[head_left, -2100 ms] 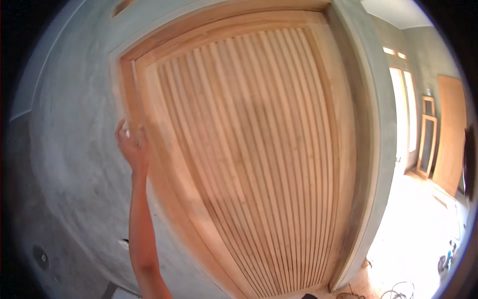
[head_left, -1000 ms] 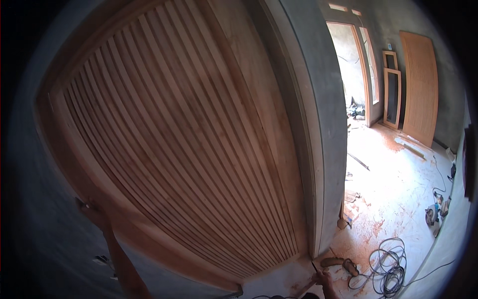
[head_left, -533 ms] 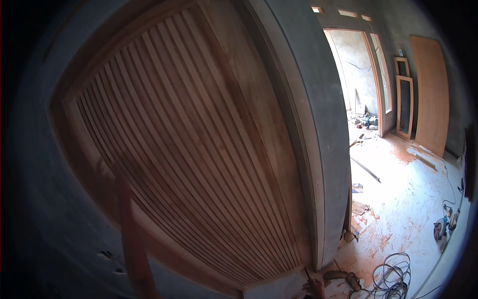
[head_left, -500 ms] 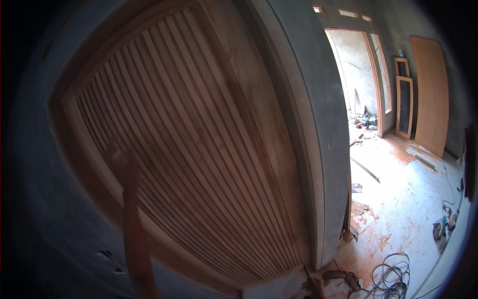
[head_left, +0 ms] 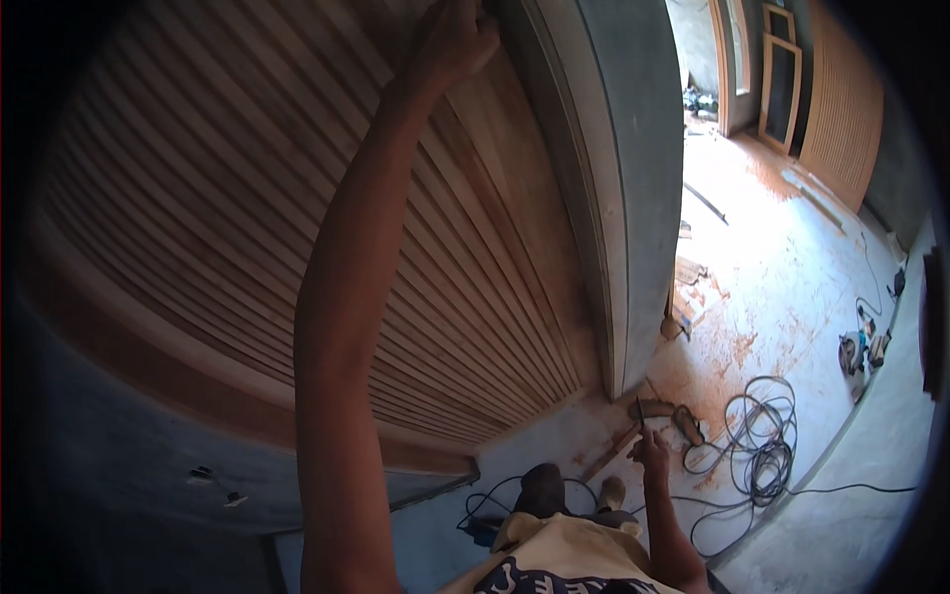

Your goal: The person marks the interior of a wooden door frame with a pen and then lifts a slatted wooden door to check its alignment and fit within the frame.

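i'm viewing the slatted wooden door (head_left: 218,198) standing across the left. over its right side i'm holding the left hand (head_left: 455,45) high; i cannot tell whether its fingers are gripping anything. farther right, the right hand (head_left: 650,450) is clamping a slim dark tool (head_left: 640,411), and a black cable (head_left: 767,480) is lying coiled.

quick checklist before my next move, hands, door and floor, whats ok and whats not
1. Slim tool gripped in right hand: ok.
2. Left hand touching the slatted door: cannot tell.
3. Footing free of cable: not ok, loops lie beside the feet.
4. Floor swept: not ok, reddish dust is scattered on it.
5. Power tool away from both hands: ok.
6. Power tool unplugged: cannot tell.
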`<state>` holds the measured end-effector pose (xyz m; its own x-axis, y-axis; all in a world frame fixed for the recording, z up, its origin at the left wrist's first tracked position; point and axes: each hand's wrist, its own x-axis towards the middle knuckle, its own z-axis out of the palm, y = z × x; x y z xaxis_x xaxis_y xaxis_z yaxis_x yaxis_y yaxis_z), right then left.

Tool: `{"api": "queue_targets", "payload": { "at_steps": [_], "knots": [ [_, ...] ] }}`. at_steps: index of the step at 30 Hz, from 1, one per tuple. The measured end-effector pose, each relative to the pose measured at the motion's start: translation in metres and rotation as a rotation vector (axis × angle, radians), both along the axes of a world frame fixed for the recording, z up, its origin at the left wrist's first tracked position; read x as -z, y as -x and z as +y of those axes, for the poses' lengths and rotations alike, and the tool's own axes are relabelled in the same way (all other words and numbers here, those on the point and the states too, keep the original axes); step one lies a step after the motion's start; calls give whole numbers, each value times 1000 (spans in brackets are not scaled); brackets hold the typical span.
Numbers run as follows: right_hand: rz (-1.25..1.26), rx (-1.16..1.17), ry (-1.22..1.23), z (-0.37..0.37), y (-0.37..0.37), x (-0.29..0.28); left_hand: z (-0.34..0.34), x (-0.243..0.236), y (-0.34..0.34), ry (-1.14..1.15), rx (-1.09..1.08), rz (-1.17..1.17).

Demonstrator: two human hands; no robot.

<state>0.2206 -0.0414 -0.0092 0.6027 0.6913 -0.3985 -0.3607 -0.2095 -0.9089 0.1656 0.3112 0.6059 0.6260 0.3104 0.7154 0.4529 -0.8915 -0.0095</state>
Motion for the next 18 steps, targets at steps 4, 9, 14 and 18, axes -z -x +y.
{"api": "queue_targets", "payload": {
  "at_steps": [4,9,14,18],
  "knots": [
    [-72,18,-207,54,8,-90,-14,50,18,102,66,8],
    [-340,89,-731,164,16,-262,-55,176,76,328,290,-323],
    [-344,255,-829,239,17,-382,-99,347,168,727,137,-366],
    [-277,314,-874,281,27,-417,-152,482,289,861,-203,-32]
  ]
}}
